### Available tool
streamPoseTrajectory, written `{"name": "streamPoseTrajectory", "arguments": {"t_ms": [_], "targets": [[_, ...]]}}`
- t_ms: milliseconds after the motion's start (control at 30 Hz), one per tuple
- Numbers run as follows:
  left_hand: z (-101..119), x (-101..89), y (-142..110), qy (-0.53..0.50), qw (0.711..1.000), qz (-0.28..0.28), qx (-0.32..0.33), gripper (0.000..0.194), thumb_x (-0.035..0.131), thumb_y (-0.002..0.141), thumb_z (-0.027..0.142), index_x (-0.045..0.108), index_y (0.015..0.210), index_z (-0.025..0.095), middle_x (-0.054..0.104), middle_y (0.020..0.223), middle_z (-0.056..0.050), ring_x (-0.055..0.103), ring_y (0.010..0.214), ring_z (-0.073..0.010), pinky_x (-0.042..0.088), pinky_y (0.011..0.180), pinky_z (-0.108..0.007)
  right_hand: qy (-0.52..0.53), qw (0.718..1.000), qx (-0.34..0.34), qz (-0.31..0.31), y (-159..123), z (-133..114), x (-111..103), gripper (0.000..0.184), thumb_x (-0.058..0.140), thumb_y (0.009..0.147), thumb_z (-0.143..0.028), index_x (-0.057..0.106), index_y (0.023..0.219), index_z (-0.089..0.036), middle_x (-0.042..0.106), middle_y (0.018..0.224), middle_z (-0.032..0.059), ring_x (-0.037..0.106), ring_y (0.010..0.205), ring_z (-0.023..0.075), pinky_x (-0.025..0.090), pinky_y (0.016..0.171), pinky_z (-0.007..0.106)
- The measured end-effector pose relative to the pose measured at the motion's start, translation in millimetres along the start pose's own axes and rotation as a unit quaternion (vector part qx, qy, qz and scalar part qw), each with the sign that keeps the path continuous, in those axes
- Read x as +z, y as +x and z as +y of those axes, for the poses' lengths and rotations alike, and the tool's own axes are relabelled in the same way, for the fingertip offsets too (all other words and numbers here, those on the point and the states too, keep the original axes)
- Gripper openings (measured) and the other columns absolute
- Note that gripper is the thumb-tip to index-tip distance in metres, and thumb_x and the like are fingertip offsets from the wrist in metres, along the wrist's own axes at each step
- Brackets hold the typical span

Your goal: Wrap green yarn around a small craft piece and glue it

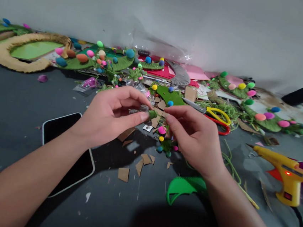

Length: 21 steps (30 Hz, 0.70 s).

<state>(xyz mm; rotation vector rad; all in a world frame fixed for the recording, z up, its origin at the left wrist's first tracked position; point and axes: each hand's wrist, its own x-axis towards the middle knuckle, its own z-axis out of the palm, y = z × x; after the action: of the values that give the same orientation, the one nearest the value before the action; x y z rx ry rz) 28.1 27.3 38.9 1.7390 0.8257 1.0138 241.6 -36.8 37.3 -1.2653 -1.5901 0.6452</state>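
Note:
Above the middle of the table, my left hand point(108, 114) pinches a small piece wrapped in green yarn point(153, 114), with grey yarn-like material showing behind the fingers. Just to its right, my right hand point(194, 135) has thumb and forefinger closed on a thin green strand that seems to run from the wrapped piece. The fingers partly hide both. Below the right fingertips lies a small green cluster point(167, 145) with pink, yellow and blue pom-poms. Torn cardboard scraps point(123, 174) are scattered beneath the hands.
A black-screened tablet point(61, 130) lies under my left forearm. At right are scissors point(218, 116), a yellow glue gun point(283, 165) with a lit red light, and loose green yarn point(232, 164). A green plastic tool point(184, 186) sits near my right wrist. Pom-pom-decorated green crescents point(124, 63) line the wall.

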Motion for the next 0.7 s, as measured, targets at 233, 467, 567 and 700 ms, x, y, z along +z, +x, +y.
{"name": "streamPoseTrajectory", "arguments": {"t_ms": [233,467,567,700], "targets": [[2.7,0.5,-0.8,-0.035,0.999,-0.028,0.005,0.018,0.084,0.085,0.023,0.075,0.100,0.026,0.079,0.096,0.004,0.077,0.089,-0.0117,0.061,0.074,-0.012,0.059,0.998,-0.007,-0.008,-4.3,-3.0,6.6,0.010,0.068,0.098,-0.022,0.075,0.104,-0.022,0.074,0.092,-0.0010,0.060,0.053,0.0040,0.045,0.041,0.016],[0.6,-1.5,-0.9,-0.089,0.995,-0.031,-0.035,0.019,0.087,0.083,0.023,0.076,0.099,0.026,0.078,0.097,0.001,0.077,0.092,-0.0148,0.062,0.075,-0.016,0.010,0.996,-0.090,0.000,-5.2,-1.7,4.4,0.016,0.068,0.097,-0.017,0.077,0.109,-0.021,0.073,0.102,0.0042,0.070,0.086,0.0126,0.059,0.060,0.021],[-3.3,-2.9,-0.8,-0.126,0.990,-0.040,-0.051,0.023,0.088,0.081,0.023,0.077,0.102,0.026,0.078,0.098,-0.001,0.076,0.093,-0.0165,0.062,0.076,-0.019,0.015,0.995,-0.100,0.001,-5.7,-2.4,3.9,0.015,0.068,0.097,-0.016,0.077,0.108,-0.021,0.073,0.103,0.0048,0.070,0.087,0.0128,0.060,0.062,0.022],[-5.7,-4.4,-0.1,-0.153,0.984,-0.067,-0.065,0.022,0.087,0.082,0.022,0.078,0.102,0.027,0.077,0.094,-0.001,0.074,0.086,-0.0135,0.060,0.072,-0.016,0.020,0.993,-0.115,-0.013,-4.2,-2.0,2.8,0.014,0.069,0.096,-0.015,0.077,0.107,-0.021,0.073,0.104,0.0054,0.069,0.088,0.0129,0.058,0.061,0.022]]}}
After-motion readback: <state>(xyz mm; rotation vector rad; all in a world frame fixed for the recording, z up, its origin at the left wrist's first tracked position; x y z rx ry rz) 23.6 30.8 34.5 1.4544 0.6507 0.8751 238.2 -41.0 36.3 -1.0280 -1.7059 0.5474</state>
